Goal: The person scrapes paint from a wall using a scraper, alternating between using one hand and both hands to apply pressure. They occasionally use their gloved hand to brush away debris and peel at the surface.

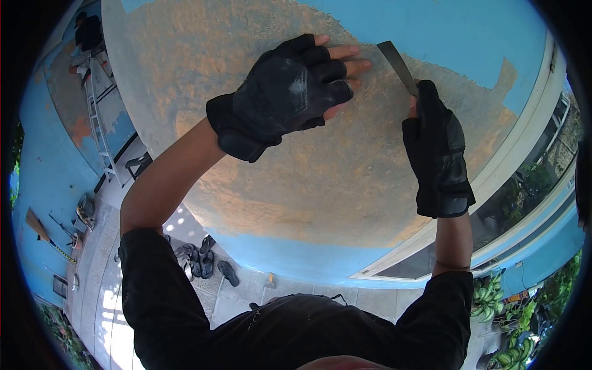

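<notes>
My right hand (436, 145), in a black fingerless glove, grips a scraper (398, 66) whose thin dark blade points up and to the left. The blade lies over the wall (308, 191), close to the edge of the blue paint (456, 37); whether its tip touches the surface I cannot tell. My left hand (296, 89), in a matching glove, is at the wall left of the blade, palm toward the surface and fingers stretched out, holding nothing. Around both hands the wall is bare, grey and orange-brown, with blue paint left above and along the bottom.
A window (493, 216) with a pale frame borders the wall on the right. Shoes (206, 262) lie on the paved floor below. At the far left, another person (88, 34) is up on a ladder (97, 117). A broom (43, 228) leans nearby; plants (512, 314) stand at lower right.
</notes>
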A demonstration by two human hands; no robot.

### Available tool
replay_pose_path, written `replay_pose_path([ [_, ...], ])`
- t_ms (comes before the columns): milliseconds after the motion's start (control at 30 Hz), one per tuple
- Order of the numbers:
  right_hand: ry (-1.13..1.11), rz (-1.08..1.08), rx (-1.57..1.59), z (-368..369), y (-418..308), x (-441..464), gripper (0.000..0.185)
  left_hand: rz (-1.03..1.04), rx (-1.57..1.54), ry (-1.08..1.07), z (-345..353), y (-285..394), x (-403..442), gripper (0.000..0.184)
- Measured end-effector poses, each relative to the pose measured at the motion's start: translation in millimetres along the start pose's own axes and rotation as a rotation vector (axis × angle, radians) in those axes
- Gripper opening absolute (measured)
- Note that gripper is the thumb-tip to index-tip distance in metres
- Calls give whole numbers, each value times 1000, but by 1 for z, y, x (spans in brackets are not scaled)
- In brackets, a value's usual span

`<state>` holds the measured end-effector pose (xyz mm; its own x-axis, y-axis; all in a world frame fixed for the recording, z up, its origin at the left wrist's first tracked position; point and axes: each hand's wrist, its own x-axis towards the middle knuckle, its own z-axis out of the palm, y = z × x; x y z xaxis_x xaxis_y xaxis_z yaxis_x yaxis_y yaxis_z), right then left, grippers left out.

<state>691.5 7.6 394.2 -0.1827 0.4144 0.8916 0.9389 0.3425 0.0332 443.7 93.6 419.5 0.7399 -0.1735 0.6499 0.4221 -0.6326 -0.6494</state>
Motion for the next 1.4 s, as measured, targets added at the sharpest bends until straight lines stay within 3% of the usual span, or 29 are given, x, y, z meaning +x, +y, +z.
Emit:
replay_pose_path([
  [167,-75,80,11,0,-6,-1,39,5,-4,47,5,-1,1,9],
  [433,-55,75,6,2,-5,-2,38,48,56,79,9,-10,2,12],
  [533,-45,38,-40,4,0,-4,40,-70,-2,138,12,-25,10,15],
  [600,-25,9,-79,8,2,-6,43,-15,-40,279,6,-42,27,36],
  [700,144,-133,-180,13,2,-7,27,20,-225,178,-25,-30,66,41],
  [833,90,-128,-228,9,0,-9,39,252,-9,199,-19,-42,88,28],
  [933,52,-118,-243,2,-4,-8,47,333,-115,208,-14,-53,90,21],
  [1300,58,-139,-256,8,-9,13,61,255,-150,172,-22,-71,90,19],
  [1367,155,-187,-173,11,-9,16,27,261,-169,174,-26,-74,91,20],
  [1400,155,-183,-175,13,-8,17,27,252,-145,150,-29,-74,92,20],
])
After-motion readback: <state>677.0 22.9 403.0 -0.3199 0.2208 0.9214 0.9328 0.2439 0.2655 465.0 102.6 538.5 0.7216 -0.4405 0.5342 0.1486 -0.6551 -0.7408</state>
